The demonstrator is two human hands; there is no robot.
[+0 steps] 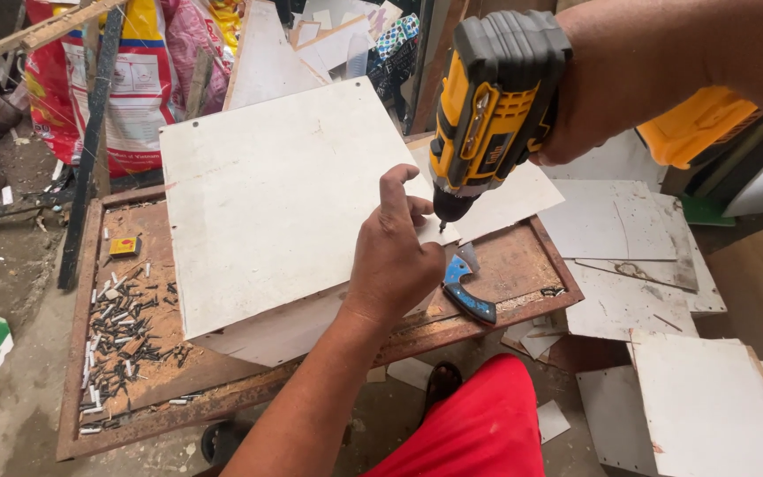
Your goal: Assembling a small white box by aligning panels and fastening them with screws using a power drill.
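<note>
Left hand point(395, 256) steadies white board point(267, 203) beside right hand's drill point(487, 106).

The right hand point(615, 84) is mostly out of sight: its fingers wrap behind the yellow-and-black drill point(492, 106), and its forearm runs off the top right picture edge. The drill's bit tip point(442, 227) is too small and too close to the left hand point(395, 256) to tell whether a screw sits under it. That hand covers the white board's point(284, 194) corner nearest the bench's right edge. The blue-handled tool point(465, 296) is half hidden beneath the wrist. The screws point(125, 327) by the bench's left edge are too small to tell apart. The bench's point(532, 265) far edge lies under the board.
</note>
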